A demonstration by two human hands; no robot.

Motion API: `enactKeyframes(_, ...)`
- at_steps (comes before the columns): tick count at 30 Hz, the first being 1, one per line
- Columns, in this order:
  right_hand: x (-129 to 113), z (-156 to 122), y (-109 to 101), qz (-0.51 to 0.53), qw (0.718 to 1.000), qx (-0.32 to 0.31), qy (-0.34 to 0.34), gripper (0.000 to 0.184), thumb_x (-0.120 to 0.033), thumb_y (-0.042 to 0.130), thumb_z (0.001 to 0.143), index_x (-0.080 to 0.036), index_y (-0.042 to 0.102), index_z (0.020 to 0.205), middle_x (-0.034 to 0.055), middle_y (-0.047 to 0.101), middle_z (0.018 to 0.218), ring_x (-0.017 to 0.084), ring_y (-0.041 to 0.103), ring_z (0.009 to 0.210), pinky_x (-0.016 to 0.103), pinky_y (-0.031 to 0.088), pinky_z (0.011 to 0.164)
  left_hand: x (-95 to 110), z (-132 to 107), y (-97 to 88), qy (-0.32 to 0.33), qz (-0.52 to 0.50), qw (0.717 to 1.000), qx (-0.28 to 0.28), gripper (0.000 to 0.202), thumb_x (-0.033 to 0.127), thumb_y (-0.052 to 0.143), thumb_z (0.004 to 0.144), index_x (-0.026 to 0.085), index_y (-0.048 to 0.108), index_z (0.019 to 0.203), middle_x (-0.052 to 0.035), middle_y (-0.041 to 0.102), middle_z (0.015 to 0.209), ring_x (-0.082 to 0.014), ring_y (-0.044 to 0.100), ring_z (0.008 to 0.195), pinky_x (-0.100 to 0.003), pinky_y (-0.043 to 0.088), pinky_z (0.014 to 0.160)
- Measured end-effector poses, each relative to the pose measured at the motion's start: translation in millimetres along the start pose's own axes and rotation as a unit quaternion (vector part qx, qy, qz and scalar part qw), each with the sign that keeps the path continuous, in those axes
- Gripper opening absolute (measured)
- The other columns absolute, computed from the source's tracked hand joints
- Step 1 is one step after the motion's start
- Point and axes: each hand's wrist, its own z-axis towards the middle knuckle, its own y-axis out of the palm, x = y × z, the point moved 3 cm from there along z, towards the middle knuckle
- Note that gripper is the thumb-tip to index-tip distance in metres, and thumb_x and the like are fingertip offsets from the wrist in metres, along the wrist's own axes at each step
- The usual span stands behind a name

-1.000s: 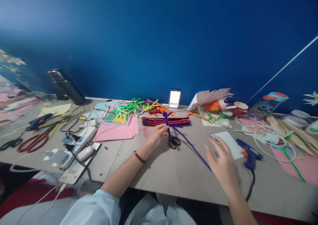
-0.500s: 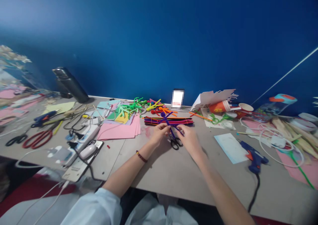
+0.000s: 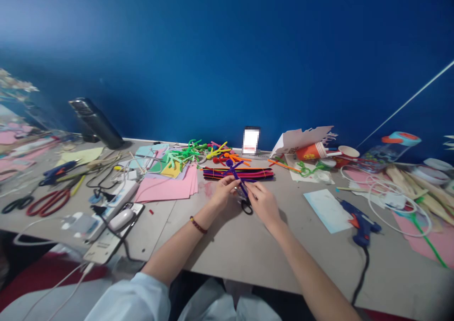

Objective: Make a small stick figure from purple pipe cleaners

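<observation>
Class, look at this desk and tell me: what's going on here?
A person at a cluttered table holds a purple pipe-cleaner figure with the left hand and right hand close together. Black scissors lie just under the hands, a pipe-cleaner bundle behind them, a glue gun to the right.

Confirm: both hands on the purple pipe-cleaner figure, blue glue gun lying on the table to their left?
Wrong side. The head view shows the blue glue gun lying on the table to their right, not left. Left hand and right hand are both on the purple pipe-cleaner figure.
</observation>
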Motion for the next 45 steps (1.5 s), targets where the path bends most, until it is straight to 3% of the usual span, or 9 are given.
enactKeyframes(8, -5, -4, 7, 0.004, 1.000, 0.003, -0.009, 0.031, -0.018, 0.042, 0.086, -0.021, 0.061, 0.111, 0.0057, 0.064, 0.093, 0.016, 0.061, 0.084, 0.024, 0.046, 0.074, -6, -1, 1.5, 0.034, 0.039, 0.998, 0.017, 0.028, 0.028, 0.077, 0.056, 0.015, 0.056, 0.067, 0.0064, 0.050, 0.054, -0.0020, 0.041, 0.040, -0.016, 0.031, 0.041)
enactKeyframes(16, -4, -4, 5, -0.060, 0.998, 0.034, -0.010, 0.031, -0.016, 0.042, 0.085, -0.020, 0.062, 0.107, 0.0063, 0.062, 0.088, 0.018, 0.058, 0.080, 0.026, 0.044, 0.068, -9, 2, -3.1, 0.090, 0.122, 0.988, 0.020, 0.025, 0.034, 0.075, 0.059, 0.014, 0.064, 0.072, 0.0022, 0.057, 0.060, -0.0045, 0.044, 0.045, -0.018, 0.034, 0.043)
enactKeyframes(28, -9, -4, 2, -0.008, 0.998, 0.025, -0.050, 0.035, -0.009, 0.040, 0.084, -0.018, 0.061, 0.110, 0.0071, 0.060, 0.086, 0.018, 0.056, 0.082, 0.027, 0.045, 0.073, -4, 0, 1.8, 0.086, 0.094, 0.992, -0.010, 0.020, 0.030, 0.074, 0.062, 0.015, 0.064, 0.070, 0.0029, 0.055, 0.055, -0.0050, 0.044, 0.046, -0.019, 0.033, 0.045)
enactKeyframes(34, -4, -5, 4, 0.008, 0.998, 0.041, -0.044, 0.036, -0.009, 0.040, 0.083, -0.020, 0.062, 0.109, 0.0069, 0.058, 0.087, 0.019, 0.055, 0.084, 0.029, 0.044, 0.075, 2, -1, 1.4, 0.065, 0.091, 0.992, -0.053, 0.022, 0.029, 0.075, 0.062, 0.014, 0.066, 0.075, 0.0001, 0.060, 0.065, -0.0051, 0.047, 0.050, -0.020, 0.037, 0.049)
enactKeyframes(39, -6, -4, -2, 0.017, 0.998, 0.058, -0.032, 0.035, -0.009, 0.040, 0.082, -0.021, 0.064, 0.105, 0.0065, 0.057, 0.085, 0.018, 0.053, 0.083, 0.029, 0.044, 0.076, 2, 2, -2.0, 0.044, 0.084, 0.991, -0.097, 0.024, 0.030, 0.076, 0.062, 0.013, 0.064, 0.074, 0.0007, 0.059, 0.062, -0.0058, 0.049, 0.049, -0.020, 0.040, 0.050)
enactKeyframes(45, -8, -4, -2, 0.007, 0.999, 0.043, -0.031, 0.033, -0.012, 0.039, 0.084, -0.021, 0.064, 0.105, 0.0063, 0.058, 0.083, 0.018, 0.054, 0.082, 0.029, 0.044, 0.076, 7, 2, -3.0, 0.045, 0.130, 0.986, -0.098, 0.027, 0.034, 0.076, 0.060, 0.013, 0.062, 0.071, 0.0006, 0.059, 0.058, -0.0076, 0.050, 0.048, -0.022, 0.041, 0.050)
